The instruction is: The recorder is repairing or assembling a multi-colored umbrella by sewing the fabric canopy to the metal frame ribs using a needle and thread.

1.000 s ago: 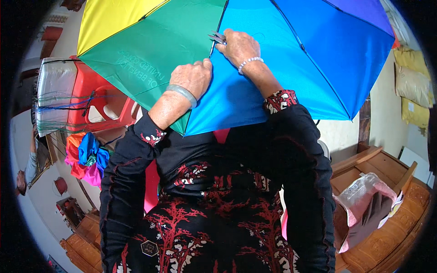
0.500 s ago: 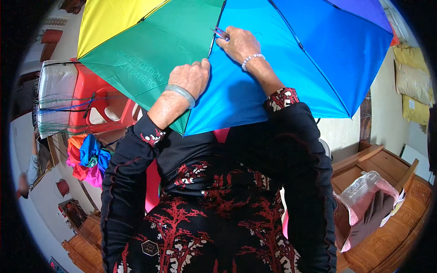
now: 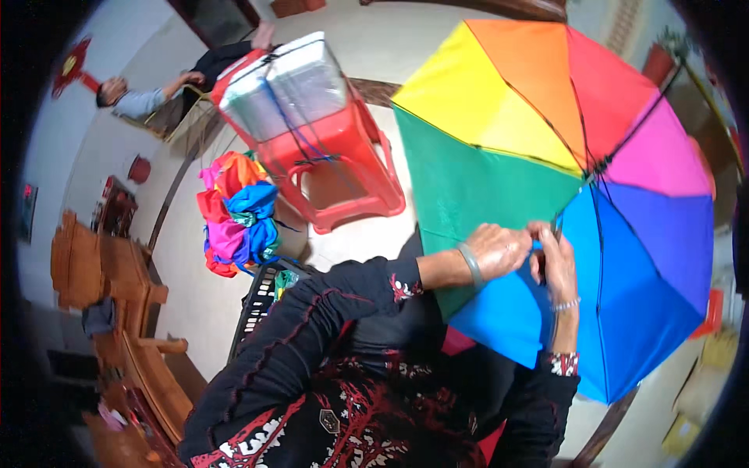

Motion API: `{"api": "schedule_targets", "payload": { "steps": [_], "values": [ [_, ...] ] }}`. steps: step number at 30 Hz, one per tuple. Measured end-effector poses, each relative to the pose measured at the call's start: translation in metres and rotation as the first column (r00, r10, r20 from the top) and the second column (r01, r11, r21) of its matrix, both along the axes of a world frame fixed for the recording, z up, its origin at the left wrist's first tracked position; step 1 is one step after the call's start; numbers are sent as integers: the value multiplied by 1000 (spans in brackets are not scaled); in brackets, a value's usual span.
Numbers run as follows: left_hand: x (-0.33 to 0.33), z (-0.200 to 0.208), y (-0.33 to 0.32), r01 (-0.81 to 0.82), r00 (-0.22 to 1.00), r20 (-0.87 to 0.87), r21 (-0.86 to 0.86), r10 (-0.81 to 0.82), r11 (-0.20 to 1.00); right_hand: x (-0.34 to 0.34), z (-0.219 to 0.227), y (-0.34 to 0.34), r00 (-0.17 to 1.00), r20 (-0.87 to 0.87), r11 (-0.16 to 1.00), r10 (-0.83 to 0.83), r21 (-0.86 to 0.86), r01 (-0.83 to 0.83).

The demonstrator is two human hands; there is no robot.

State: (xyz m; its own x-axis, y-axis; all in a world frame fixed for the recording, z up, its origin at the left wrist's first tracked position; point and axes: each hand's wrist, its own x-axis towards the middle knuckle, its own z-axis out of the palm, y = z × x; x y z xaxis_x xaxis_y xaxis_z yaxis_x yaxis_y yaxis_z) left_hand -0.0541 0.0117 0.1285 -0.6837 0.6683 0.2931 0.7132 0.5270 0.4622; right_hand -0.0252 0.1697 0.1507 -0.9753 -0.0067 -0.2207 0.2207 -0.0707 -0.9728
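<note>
An open rainbow umbrella shows its inside, with dark ribs meeting at the hub and the shaft slanting up to the right. My left hand is closed on the umbrella's rib and cloth, where the green and light blue panels meet. Right beside it, my right hand is closed, its thumb and fingers at the same rib. A dark, thin tip of small snips sticks up from the right hand; most of them is hidden by the fingers. A bit of blue cloth shows between the two hands.
Left of the umbrella stands a red plastic stool bearing a strapped clear-wrapped bundle. Bunched colourful cloth lies beside it, above a black basket. A person reclines at the far left. Carved wooden furniture stands at left.
My view has swung left, showing the stool and the umbrella's hub. My hands have come together along the green-blue seam; the snips, plainly seen earlier, are now mostly covered.
</note>
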Motion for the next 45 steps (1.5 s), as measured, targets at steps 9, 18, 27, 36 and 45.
{"api": "schedule_targets", "payload": {
  "steps": [9, 18, 27, 36, 45],
  "values": [
    [-15, 62, -69, -99, 995, 48, 563, 87, 820, 5, 37, 0, 989, -20, 980, 148, 140, -144],
    [-12, 117, -197, -358, 933, 206, 622, 295, 696, 10, 116, -20, 944, -268, 896, 191, 440, -56],
    [5, 160, -321, -673, 685, 307, 613, 661, 413, -17, 138, -50, 880, -387, 857, 275, 513, -43],
    [-15, 161, -395, -690, 588, 265, 658, 764, 302, -58, 125, -61, 871, -362, 802, 331, 594, -57],
    [-56, 147, -431, -643, 621, 55, 606, 782, 469, -94, 120, -85, 686, -446, 548, 574, 833, 83]
  ]
}}
